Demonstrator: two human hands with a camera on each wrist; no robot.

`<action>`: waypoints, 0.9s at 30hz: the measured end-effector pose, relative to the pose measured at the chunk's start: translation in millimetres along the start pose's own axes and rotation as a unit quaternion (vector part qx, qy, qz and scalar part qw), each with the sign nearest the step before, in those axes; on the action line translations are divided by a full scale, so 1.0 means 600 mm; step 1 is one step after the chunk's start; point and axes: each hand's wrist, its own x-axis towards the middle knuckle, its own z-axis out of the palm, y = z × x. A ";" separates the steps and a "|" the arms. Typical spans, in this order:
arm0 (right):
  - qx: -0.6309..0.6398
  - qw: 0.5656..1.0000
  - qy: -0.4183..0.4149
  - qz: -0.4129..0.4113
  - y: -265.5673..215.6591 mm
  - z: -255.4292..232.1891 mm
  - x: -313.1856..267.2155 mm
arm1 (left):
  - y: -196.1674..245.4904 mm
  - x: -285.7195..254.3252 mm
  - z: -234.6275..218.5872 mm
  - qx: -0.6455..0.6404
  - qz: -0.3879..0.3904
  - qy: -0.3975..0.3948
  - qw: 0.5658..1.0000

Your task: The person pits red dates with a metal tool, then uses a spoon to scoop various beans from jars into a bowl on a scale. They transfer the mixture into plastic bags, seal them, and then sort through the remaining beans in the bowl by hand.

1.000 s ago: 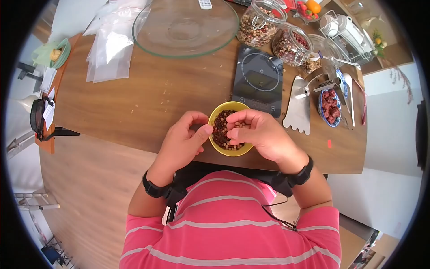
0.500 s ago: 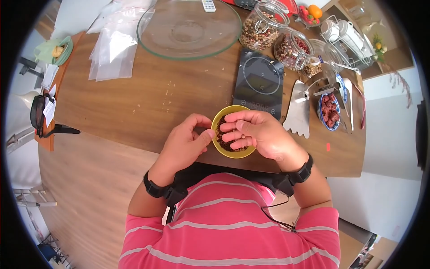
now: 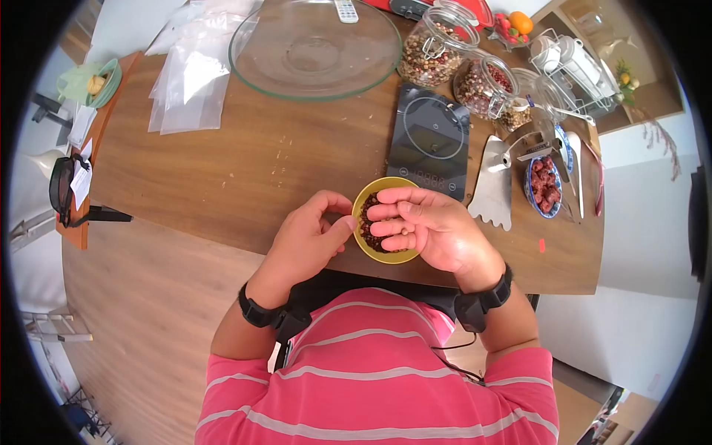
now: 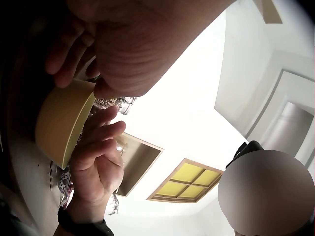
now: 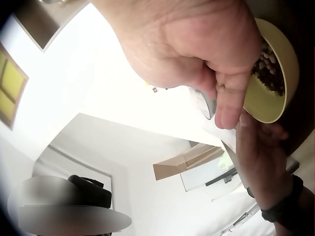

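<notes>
A yellow bowl (image 3: 383,257) of mixed brown and pale dried beans (image 3: 371,239) stands near the table's front edge. My left hand (image 3: 306,231) holds its left side, thumb at the rim and fingers curled along the outside wall, as the left wrist view shows. Over the bowl's right part is my right hand (image 3: 445,230), turned palm up. Its fingers are nearly straight and slightly spread, and the thumb lies against the index finger. A small pale bean (image 3: 404,231) shows by its fingers. This hand hides part of the bowl's contents in the head view.
Behind the bowl lies a black flat appliance (image 3: 429,137) with lit digits. Glass jars (image 3: 430,59) of beans stand beyond it. A scalloped metal piece (image 3: 491,189) and a blue-white dish (image 3: 544,187) of dark red pieces are right. A glass platter (image 3: 315,74) and plastic bags (image 3: 189,93) lie farther back.
My right hand has rolled palm up, its fingers going from bunched inside the bowl to spread above it. The left hand stays at the bowl's left side.
</notes>
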 end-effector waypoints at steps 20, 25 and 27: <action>-0.130 0.936 0.183 -0.270 -0.256 0.049 -0.153 | -0.001 0.001 0.007 0.051 0.004 0.014 0.999; -0.379 0.753 0.410 -0.347 -0.474 -0.085 -0.157 | 0.018 0.001 0.017 0.047 -0.043 0.032 0.997; -0.404 0.745 0.424 -0.320 -0.519 -0.167 -0.141 | 0.020 0.003 0.023 0.069 -0.029 0.041 0.996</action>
